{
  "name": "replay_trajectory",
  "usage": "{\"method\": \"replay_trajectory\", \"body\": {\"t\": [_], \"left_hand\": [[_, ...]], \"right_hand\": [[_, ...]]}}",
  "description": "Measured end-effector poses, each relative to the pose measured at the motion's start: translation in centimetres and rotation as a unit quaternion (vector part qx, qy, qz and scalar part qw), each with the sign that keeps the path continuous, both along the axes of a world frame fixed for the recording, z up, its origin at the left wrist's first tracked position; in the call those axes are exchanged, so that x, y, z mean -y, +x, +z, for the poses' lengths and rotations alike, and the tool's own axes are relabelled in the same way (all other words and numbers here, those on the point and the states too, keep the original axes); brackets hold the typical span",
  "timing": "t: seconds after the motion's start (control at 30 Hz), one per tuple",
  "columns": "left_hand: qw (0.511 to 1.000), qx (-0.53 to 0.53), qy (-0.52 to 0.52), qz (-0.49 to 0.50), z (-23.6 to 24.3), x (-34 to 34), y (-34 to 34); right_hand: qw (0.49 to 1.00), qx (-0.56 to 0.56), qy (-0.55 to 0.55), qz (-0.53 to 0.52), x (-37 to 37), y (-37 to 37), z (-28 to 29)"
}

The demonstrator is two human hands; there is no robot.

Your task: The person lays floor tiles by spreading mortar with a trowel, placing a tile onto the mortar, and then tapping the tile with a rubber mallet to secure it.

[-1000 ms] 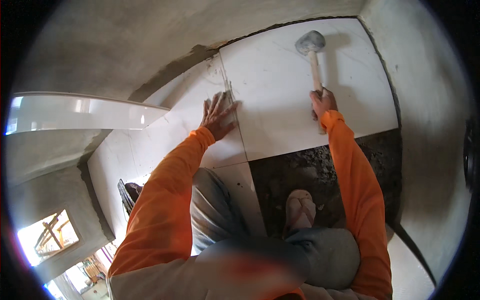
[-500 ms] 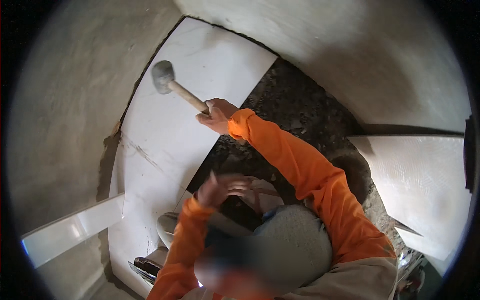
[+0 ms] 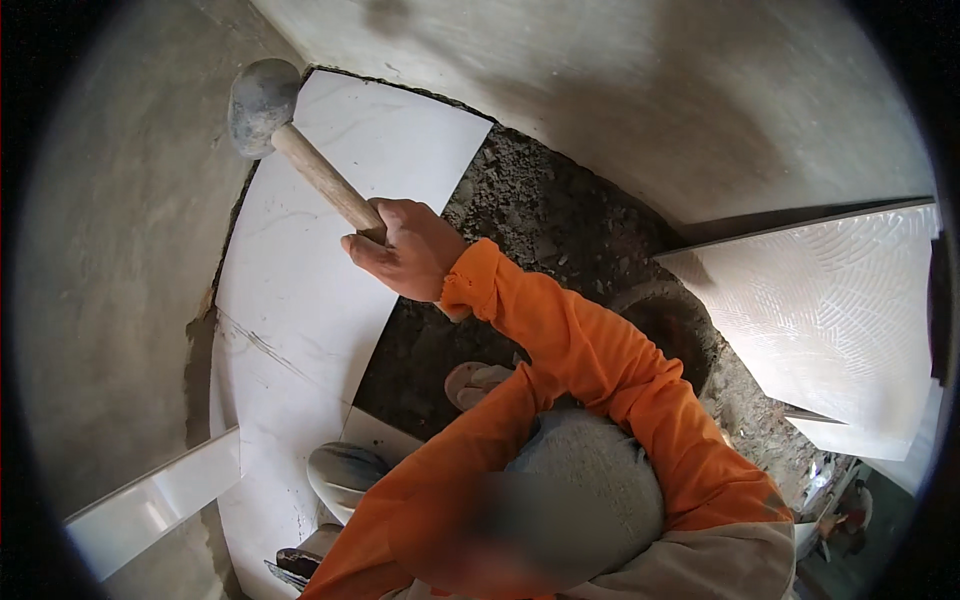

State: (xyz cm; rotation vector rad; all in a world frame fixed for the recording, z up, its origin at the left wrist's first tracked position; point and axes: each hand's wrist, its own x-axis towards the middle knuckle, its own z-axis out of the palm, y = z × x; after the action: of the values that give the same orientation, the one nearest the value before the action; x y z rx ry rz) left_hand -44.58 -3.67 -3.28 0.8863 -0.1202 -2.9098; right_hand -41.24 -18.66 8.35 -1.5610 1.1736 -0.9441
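And here's the mallet [image 3: 300, 155], angled over the white tiles [image 3: 320, 240], its grey head [image 3: 258, 105] up by the far wall [image 3: 130, 250]! The right hand [image 3: 410, 245] wraps tight round the lower handle, the sensible place to hold: stiff wood, likely head-heavy, hardly slippery or fragile. The left hand? Hidden behind the right sleeve [image 3: 590, 340], so no telling its state. Smooth tiles below, probably brittle; rough dark ground [image 3: 570, 215] alongside, a sandalled foot [image 3: 470, 385] there, and a ridged slab [image 3: 810, 320] off right.
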Motion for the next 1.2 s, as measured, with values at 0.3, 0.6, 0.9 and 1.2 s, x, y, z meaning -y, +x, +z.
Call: {"method": "replay_trajectory", "body": {"t": [0.3,0.6,0.9,1.2], "left_hand": [[0.996,-0.069,0.047,-0.018,3.5,-1.0,4.9],[0.975,-0.051,-0.197,0.093,7.5,-5.0,13.1],[0.831,-0.085,-0.519,0.181,9.8,-4.2,23.3],[0.315,0.761,-0.559,-0.094,-7.6,14.7,36.6]], "right_hand": [[0.997,-0.046,-0.016,-0.066,1.8,-0.1,0.1],[0.985,-0.104,-0.088,-0.109,9.6,3.4,-8.3],[0.956,-0.275,-0.083,-0.06,8.9,3.6,-15.0],[0.966,-0.246,0.033,-0.07,9.3,6.6,-15.5]]}}
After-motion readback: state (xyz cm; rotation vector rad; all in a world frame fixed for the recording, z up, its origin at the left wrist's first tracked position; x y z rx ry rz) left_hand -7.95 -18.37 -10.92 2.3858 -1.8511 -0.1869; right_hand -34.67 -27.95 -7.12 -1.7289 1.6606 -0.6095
